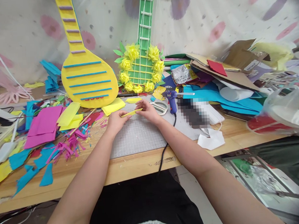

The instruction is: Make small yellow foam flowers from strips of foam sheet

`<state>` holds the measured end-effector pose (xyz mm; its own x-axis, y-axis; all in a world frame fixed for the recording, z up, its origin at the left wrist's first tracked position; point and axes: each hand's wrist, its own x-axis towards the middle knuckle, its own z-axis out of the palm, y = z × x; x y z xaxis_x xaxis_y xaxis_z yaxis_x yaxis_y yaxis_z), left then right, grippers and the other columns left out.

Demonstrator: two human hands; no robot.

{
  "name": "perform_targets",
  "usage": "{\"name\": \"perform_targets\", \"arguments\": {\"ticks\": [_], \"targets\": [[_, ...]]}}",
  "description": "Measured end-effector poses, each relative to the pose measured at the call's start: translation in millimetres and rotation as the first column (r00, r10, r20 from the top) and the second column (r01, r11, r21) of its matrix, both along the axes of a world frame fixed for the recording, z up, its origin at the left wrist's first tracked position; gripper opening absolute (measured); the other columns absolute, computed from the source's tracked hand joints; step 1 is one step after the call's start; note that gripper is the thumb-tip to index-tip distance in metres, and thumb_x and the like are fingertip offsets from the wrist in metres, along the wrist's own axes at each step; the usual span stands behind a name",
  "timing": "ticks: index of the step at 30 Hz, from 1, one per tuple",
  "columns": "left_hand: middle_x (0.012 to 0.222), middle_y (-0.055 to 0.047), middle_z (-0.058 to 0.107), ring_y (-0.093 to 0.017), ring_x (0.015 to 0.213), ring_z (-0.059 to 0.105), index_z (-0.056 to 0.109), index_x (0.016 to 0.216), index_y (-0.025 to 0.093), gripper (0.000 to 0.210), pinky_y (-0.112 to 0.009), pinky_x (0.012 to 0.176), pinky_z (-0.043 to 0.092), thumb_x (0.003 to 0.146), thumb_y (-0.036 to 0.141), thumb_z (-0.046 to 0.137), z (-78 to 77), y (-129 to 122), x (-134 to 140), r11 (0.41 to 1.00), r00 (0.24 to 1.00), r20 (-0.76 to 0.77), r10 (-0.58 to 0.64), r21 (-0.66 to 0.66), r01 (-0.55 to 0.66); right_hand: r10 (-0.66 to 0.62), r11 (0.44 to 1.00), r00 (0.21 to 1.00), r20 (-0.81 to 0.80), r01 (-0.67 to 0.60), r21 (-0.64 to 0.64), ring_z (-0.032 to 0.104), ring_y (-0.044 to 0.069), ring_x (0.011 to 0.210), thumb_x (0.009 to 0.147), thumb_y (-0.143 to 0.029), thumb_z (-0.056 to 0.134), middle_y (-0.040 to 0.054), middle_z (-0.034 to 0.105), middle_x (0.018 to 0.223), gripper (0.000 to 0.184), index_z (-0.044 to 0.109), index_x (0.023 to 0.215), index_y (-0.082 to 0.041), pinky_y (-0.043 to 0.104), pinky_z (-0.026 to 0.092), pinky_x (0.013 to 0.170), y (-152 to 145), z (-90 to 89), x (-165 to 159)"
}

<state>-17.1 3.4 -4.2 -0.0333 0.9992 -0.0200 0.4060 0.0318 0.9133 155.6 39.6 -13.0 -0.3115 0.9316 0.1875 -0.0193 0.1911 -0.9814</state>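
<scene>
Between my two hands, a narrow strip of yellow paper [131, 113] is held above the grey cutting mat [135, 136]. My left hand [117, 121] pinches its left end, and the fingers of my right hand [147, 111] close on its right end. White-handled scissors [161, 108] lie just past my right hand. Beside them rests a blue hot glue gun [172, 100] with a glue stick in it. More yellow paper [113, 106] lies behind my left hand. A yellow paper lute shape [89, 78] and a green one with yellow flowers [142, 65] lean at the back.
Magenta paper [41, 127] and many blue and pink scraps [66, 148] cover the left side. At the right are a white paper piece [211, 139], blue sheets [239, 100], cardboard [227, 76] and a clear plastic bucket [277, 108]. The glue gun's black cord [164, 154] hangs over the table edge.
</scene>
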Motion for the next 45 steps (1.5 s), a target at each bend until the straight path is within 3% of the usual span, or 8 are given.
{"name": "perform_targets", "arguments": {"ticks": [3,8,15,23,29,35,45], "targets": [[0.067,-0.003,0.068,-0.015,0.063,0.062,0.068,0.077,0.014,0.031,-0.025,0.055,0.049,0.054,0.034,0.076,5.7,-3.0,3.7,0.993,0.982,0.19,0.019,-0.122,0.005,-0.054,0.998,0.995,-0.085,0.05,-0.047,0.057,0.012,0.074,0.056,-0.026,0.069,-0.0021,0.059,0.078,0.043,0.045,0.092,-0.022,0.03,0.046,0.074,1.8,-0.2,-0.2],[0.079,-0.007,0.071,-0.018,0.073,0.067,0.068,0.081,0.014,0.037,-0.025,0.056,0.051,0.053,0.037,0.078,17.9,-7.6,8.2,0.978,0.951,0.307,0.029,-0.207,0.037,-0.055,0.998,0.996,-0.07,0.053,-0.032,0.056,0.011,0.069,0.058,-0.026,0.068,-0.0024,0.06,0.079,0.041,0.044,0.091,-0.023,0.029,0.045,0.072,-0.3,3.1,-2.9],[0.08,-0.01,0.072,-0.019,0.074,0.068,0.067,0.077,0.012,0.033,-0.027,0.06,0.051,0.056,0.035,0.078,19.7,-7.2,7.3,0.967,0.946,0.32,0.043,-0.252,0.041,-0.081,0.996,0.994,-0.078,0.078,-0.038,0.056,0.01,0.07,0.06,-0.027,0.067,-0.0033,0.059,0.078,0.043,0.042,0.095,-0.023,0.028,0.046,0.07,0.0,0.7,-6.4],[0.074,-0.009,0.072,-0.02,0.073,0.068,0.068,0.076,0.012,0.039,-0.027,0.059,0.051,0.046,0.032,0.083,18.6,-7.0,6.5,0.966,0.946,0.321,0.036,-0.253,0.048,-0.132,0.99,0.985,-0.111,0.125,-0.069,0.054,0.009,0.064,0.06,-0.029,0.067,-0.0059,0.056,0.071,0.042,0.042,0.093,-0.022,0.026,0.046,0.066,3.9,-4.1,-7.6],[0.074,-0.008,0.071,-0.019,0.07,0.068,0.066,0.076,0.011,0.037,-0.03,0.065,0.053,0.048,0.028,0.083,19.9,-7.1,8.5,0.966,0.93,0.359,0.074,-0.256,0.022,-0.158,0.983,0.978,-0.139,0.143,-0.114,0.056,0.009,0.068,0.061,-0.035,0.069,-0.0054,0.056,0.074,0.046,0.042,0.095,-0.022,0.027,0.048,0.068,0.0,0.0,-10.4],[0.081,-0.006,0.071,-0.016,0.075,0.067,0.067,0.079,0.013,0.033,-0.027,0.065,0.054,0.054,0.03,0.079,17.5,-6.0,14.5,0.977,0.872,0.475,0.116,-0.21,-0.016,-0.063,0.982,0.987,-0.146,0.035,-0.186,0.059,0.01,0.065,0.056,-0.034,0.074,-0.0051,0.061,0.071,0.052,0.043,0.095,-0.022,0.026,0.046,0.064,-5.0,3.4,-13.4],[0.082,-0.009,0.072,-0.018,0.075,0.068,0.067,0.078,0.012,0.03,-0.027,0.063,0.054,0.056,0.029,0.078,18.3,-7.1,15.6,0.97,0.897,0.433,0.095,-0.242,0.014,-0.151,0.981,0.974,-0.169,0.128,-0.143,0.052,0.008,0.057,0.059,-0.034,0.07,-0.0091,0.055,0.061,0.044,0.042,0.091,-0.022,0.025,0.043,0.061,-2.1,0.7,-13.3]]}}
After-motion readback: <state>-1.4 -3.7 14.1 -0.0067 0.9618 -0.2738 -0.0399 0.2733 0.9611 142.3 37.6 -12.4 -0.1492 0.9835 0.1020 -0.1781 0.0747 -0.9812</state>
